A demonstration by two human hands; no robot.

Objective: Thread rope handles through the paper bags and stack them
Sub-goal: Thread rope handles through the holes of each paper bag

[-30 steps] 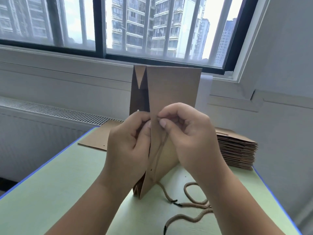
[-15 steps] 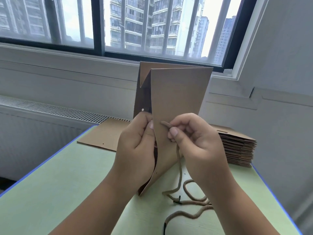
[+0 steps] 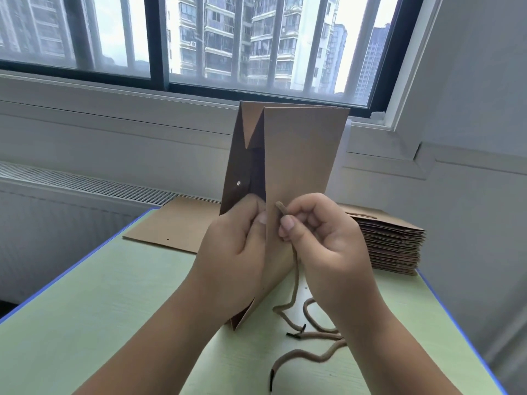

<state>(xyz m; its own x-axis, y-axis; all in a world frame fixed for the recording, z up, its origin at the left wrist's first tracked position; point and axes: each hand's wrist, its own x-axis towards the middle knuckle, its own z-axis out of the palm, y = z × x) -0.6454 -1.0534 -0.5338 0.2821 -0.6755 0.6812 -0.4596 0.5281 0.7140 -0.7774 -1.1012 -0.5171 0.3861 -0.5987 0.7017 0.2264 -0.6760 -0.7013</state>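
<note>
A folded brown paper bag (image 3: 299, 161) stands on end on the green table (image 3: 99, 303), its side gusset facing me with a small punched hole showing. My left hand (image 3: 236, 243) grips the bag's near edge, thumb against the front panel. My right hand (image 3: 322, 238) pinches the tip of a tan rope handle (image 3: 295, 269) right against the front panel; the rope hangs down from my fingers to the table. Two more loose ropes (image 3: 316, 352) with black tips lie on the table by my right forearm.
A tall stack of flat paper bags (image 3: 393, 243) sits at the back right of the table. One flat bag (image 3: 174, 226) lies at the back behind the held bag. A window, sill and radiator grille run behind the table.
The rope tip has come free of my closed fingers and now sticks up beside the front panel. The bag turned slightly and the hole on its gusset came into view.
</note>
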